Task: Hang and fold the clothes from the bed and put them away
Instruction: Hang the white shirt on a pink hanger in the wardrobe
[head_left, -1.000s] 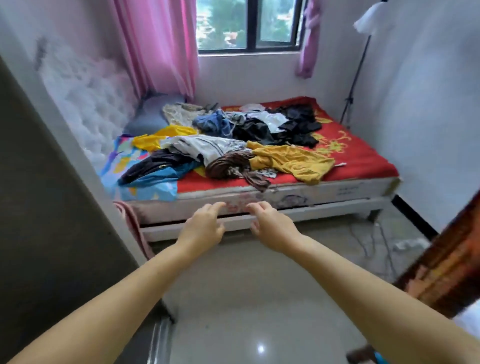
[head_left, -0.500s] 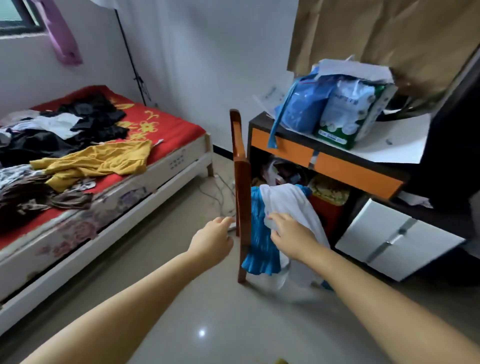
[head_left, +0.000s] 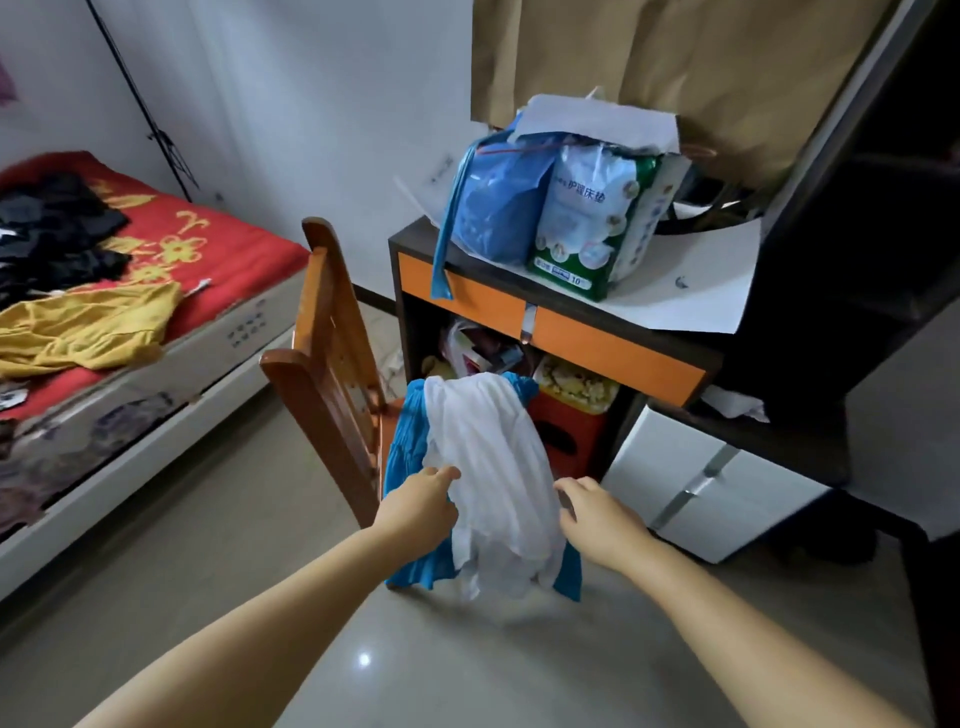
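Note:
A white garment (head_left: 488, 457) lies over a blue pleated garment (head_left: 408, 447), both draped off the seat of a wooden chair (head_left: 322, 374). My left hand (head_left: 421, 501) pinches the white garment's left edge. At the garment's right edge is my right hand (head_left: 597, 512), fingers curled; whether it holds the cloth is unclear. On the bed (head_left: 156, 364) at the left lie a yellow garment (head_left: 88, 325) and black clothes (head_left: 52, 234).
Behind the chair stands a dark desk with orange drawers (head_left: 613, 348), with a blue bag (head_left: 498, 208) and a green-and-white pack (head_left: 597, 218) on top. A red crate (head_left: 571, 431) sits under it, and a white cabinet (head_left: 691, 499) stands to the right. Bare floor lies in front.
The view swung from the bed to the chair and came closer. My left hand moved onto the white garment's left edge; my right hand shifted from its top to its right edge.

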